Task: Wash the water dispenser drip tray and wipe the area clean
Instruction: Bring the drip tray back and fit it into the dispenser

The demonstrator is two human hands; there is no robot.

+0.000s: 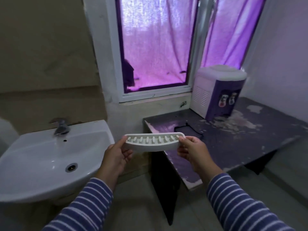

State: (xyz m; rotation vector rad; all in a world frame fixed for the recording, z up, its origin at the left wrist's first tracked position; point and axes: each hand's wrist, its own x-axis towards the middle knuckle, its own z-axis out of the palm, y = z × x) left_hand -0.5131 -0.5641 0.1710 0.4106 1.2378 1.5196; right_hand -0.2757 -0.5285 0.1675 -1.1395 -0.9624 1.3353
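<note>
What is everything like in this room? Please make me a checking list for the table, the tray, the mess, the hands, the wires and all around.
Surface: dark worn table top, whitish patches over its far part.
Job's things: white slotted plastic drip tray, held in the air; white-and-purple water dispenser on the table; white ceramic sink with metal tap.
Clutter: nothing seen.
Grippers: left hand grips the tray's left end; right hand grips its right end.
Cables: black cable lying on the table.
Surroundings: window with purple curtain.
</note>
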